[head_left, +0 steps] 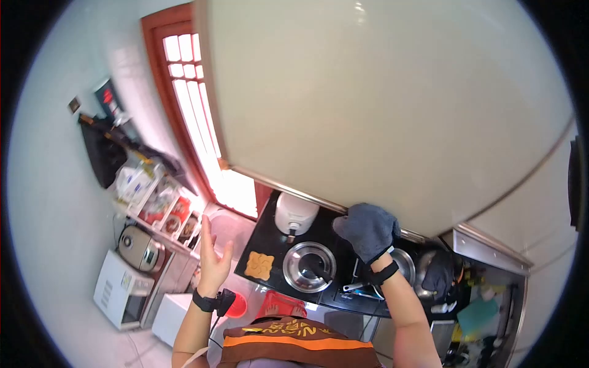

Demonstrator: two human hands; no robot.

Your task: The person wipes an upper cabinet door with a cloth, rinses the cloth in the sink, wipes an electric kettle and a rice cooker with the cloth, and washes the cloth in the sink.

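My left hand [215, 264] is raised at the left with its fingers stretched out, open and holding nothing. A thick dark grey cloth [368, 232] covers my right hand [381, 262] nearly to the wrist; the fingers are hidden inside or behind it. This cloth is at the lower edge of the large cream cabinet front [380, 110], though I cannot tell whether it presses on it. Below the cloth lies a black cooktop, with a lidded steel pan [310, 267] to its left and a second steel lid [403, 267] partly behind my right wrist.
A white appliance [296, 213] stands at the counter's back left, near a tan scalloped mat [260, 265]. Further right are a dark wok [434, 273] and a dish rack area. A shelf, a rice cooker [140, 248] and a microwave [123, 289] line the left wall.
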